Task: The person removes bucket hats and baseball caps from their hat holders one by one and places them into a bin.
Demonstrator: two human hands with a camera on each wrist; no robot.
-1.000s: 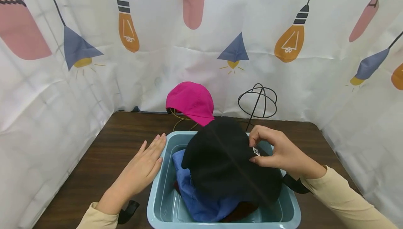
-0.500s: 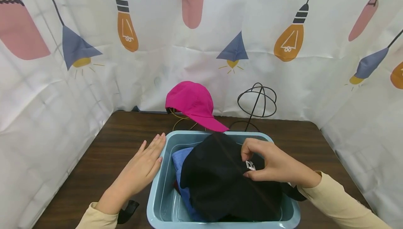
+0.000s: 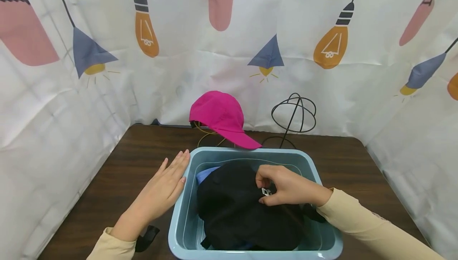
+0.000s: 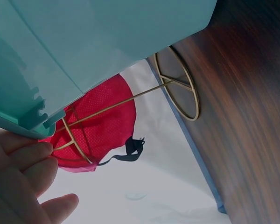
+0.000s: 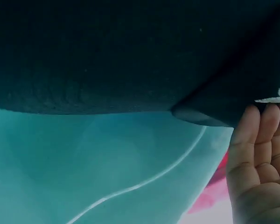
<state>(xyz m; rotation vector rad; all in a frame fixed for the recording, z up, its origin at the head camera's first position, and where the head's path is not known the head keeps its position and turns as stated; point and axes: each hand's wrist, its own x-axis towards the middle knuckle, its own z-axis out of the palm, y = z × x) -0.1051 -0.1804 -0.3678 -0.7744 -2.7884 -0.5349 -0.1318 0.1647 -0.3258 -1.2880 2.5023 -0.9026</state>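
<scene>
In the head view a black cap [image 3: 239, 220] with a small white logo lies inside a light blue plastic tub [image 3: 177, 216]. My right hand [image 3: 291, 186] reaches over the tub's right side and pinches the cap at the logo between thumb and fingers. From the right wrist view, the same cap [image 5: 107, 60] fills the upper part, my fingertips at its white logo. A blue piece of fabric [image 3: 205, 173] peeks out beneath the cap, mostly hidden. My left hand [image 3: 161, 188] has its fingers straight and rests against the tub's left rim.
Behind the tub a pink cap [image 3: 222, 113] hangs on a gold wire stand [image 4: 130, 99], its brim reaching the tub's back rim. To its right is a bare black wire stand [image 3: 294, 113]. A patterned white curtain [image 3: 179, 69] encloses the dark wooden table [image 3: 143, 144].
My right hand has lowered the black cap and shifted it left into the tub, covering more of the blue fabric. The pink cap's brim has come into view. The left hand has stayed put.
</scene>
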